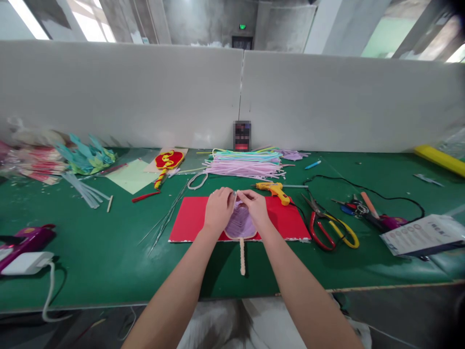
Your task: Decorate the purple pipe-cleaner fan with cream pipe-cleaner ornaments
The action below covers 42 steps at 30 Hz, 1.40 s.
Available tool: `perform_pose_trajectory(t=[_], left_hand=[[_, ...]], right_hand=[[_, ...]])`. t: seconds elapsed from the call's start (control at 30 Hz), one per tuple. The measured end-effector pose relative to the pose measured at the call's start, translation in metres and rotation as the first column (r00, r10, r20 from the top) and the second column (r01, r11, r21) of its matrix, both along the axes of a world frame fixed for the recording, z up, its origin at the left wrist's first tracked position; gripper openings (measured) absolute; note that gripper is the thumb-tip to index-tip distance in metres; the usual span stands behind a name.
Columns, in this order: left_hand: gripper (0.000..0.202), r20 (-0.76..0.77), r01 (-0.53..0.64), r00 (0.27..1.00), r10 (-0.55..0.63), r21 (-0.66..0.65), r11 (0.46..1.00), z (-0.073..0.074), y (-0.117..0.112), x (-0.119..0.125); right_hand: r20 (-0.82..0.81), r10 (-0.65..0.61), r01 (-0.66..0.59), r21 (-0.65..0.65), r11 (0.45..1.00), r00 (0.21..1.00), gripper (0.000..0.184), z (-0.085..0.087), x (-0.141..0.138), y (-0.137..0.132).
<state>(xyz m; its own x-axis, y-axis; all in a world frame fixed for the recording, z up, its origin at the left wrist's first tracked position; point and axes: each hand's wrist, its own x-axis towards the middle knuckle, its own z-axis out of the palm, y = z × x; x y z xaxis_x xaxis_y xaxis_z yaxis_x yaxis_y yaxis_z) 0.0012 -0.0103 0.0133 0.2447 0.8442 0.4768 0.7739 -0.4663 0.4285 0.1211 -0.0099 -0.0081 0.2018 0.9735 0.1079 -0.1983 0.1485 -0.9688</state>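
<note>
A small purple fan made of pipe cleaners (240, 224), with a pale rim and a twisted pale handle (242, 257), lies on a red board (189, 218). Its handle points toward me, past the board's front edge. My left hand (219, 208) is closed at the upper left of the fan. My right hand (255, 207) pinches at its upper right, the fingertips of both hands almost meeting at the top edge. Something thin and pale shows between the fingertips; most of it is hidden. Just behind the board lies a bundle of pink, blue and yellow pipe cleaners (243, 167).
Right of my hands lie a yellow glue gun (274, 190) with a black cord, and scissors (323, 225) with red and yellow handles. To the left are thin wires (169, 218), a red and yellow fan (169, 162) and green paper (131, 176). A phone (242, 135) leans against the partition.
</note>
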Motion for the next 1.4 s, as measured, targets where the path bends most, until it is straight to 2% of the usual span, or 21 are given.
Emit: perform_pose_trajectory(t=[0.13,0.4,0.53,0.67,0.83,1.0,1.13,1.3,1.4], left_hand=[[0.020,-0.097,-0.016,0.995,0.021,0.048,0.999,0.001,0.000,0.000],[0.021,-0.101,0.027,0.995,-0.023,0.036,0.999,0.002,-0.001,-0.002],[0.016,-0.095,0.078,0.993,-0.073,0.040,0.996,0.001,0.001,-0.002],[0.013,-0.096,0.076,0.993,-0.072,0.047,0.996,0.000,0.004,-0.003],[0.015,-0.021,0.074,0.997,-0.073,0.040,0.996,-0.002,0.006,-0.005],[0.016,0.116,0.117,0.987,-0.108,-0.066,0.991,-0.006,0.010,-0.007],[0.017,0.132,0.118,0.985,-0.111,-0.050,0.992,-0.006,0.010,-0.006],[0.015,0.149,0.114,0.983,-0.107,-0.044,0.992,-0.008,0.010,-0.006],[0.017,0.238,0.121,0.966,-0.105,-0.054,0.991,-0.010,0.011,-0.006]], right_hand=[[0.069,0.003,-0.006,0.045,0.999,0.998,0.025,0.000,0.000,0.000],[0.271,-0.031,-0.008,0.141,0.990,0.962,0.024,0.002,0.002,-0.002],[0.315,-0.028,-0.024,0.160,0.987,0.949,0.021,0.002,0.003,-0.003],[0.345,-0.047,-0.016,0.177,0.984,0.938,0.018,0.001,0.002,-0.003],[0.311,-0.015,-0.043,0.178,0.983,0.950,0.019,0.003,0.002,-0.003],[0.289,0.014,-0.065,0.168,0.984,0.957,0.022,0.005,0.005,-0.001],[0.266,0.007,-0.050,0.154,0.987,0.964,0.027,0.005,0.005,-0.002],[0.221,0.055,-0.082,0.116,0.990,0.974,0.031,0.007,0.003,-0.003],[0.238,0.012,-0.041,0.119,0.992,0.971,0.028,0.007,0.004,-0.002]])
